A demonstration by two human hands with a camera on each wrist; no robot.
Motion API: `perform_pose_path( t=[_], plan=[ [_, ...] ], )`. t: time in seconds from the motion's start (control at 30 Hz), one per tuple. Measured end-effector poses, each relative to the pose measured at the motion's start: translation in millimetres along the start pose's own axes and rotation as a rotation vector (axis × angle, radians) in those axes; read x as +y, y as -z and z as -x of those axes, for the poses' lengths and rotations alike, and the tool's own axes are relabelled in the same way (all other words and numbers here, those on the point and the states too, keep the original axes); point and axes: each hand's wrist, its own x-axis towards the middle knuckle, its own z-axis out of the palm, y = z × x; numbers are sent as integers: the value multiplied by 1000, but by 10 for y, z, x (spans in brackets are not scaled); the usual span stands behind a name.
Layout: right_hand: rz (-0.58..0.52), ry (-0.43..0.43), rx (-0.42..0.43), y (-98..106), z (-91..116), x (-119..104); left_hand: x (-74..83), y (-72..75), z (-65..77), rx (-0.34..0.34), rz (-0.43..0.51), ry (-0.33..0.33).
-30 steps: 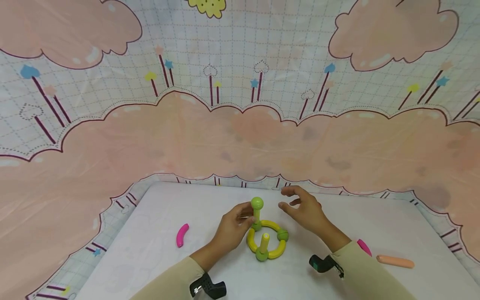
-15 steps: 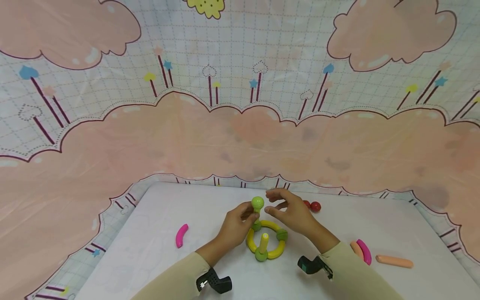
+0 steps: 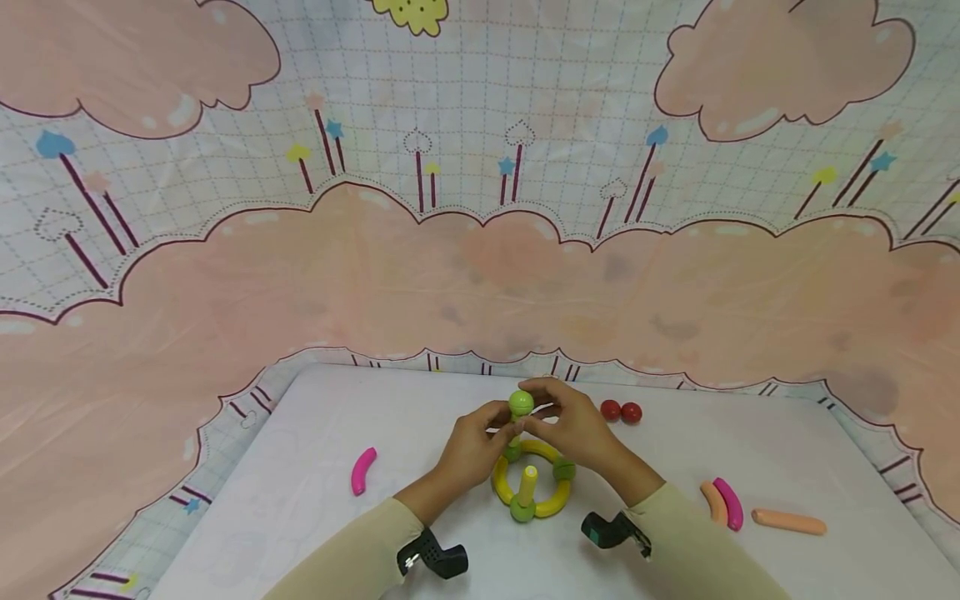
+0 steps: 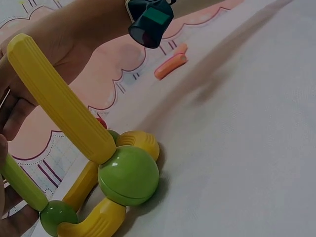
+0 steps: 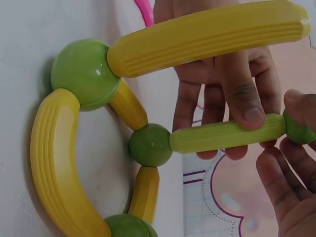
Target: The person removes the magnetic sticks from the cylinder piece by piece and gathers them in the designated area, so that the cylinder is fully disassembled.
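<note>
A toy frame of sticks and balls stands on the table, its base a ring of curved yellow sticks (image 3: 555,504) joined by green balls (image 5: 85,74). One straight yellow stick (image 3: 528,482) rises from the near ball. Behind it a light green stick (image 5: 207,138) stands upright, topped by a green ball (image 3: 521,403). My left hand (image 3: 467,446) pinches the light green stick near its upper end, thumb against its side. From the right, my right hand (image 3: 576,423) holds the top ball between thumb and fingers, which partly hide it in the right wrist view.
Two red balls (image 3: 621,412) lie behind my right hand. To the right are a curved orange stick (image 3: 714,502), a curved pink stick (image 3: 728,503) and a straight orange stick (image 3: 789,522). Another curved pink stick (image 3: 363,471) lies left on the white table (image 3: 292,533).
My right hand has moved left to the top green ball and taken hold of it. The red balls and curved orange stick have come out from behind the right arm.
</note>
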Motion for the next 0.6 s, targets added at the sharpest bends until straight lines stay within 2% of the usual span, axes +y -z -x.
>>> perform_pose_path(
  t=[0.27, 0.6],
  plan=[
    [23, -39, 28, -33, -2, -46, -25, 9, -11, -4, -15, -9],
    [-1, -54, 34, -38, -16, -61, -43, 23, -16, 5, -4, -15]
  ],
)
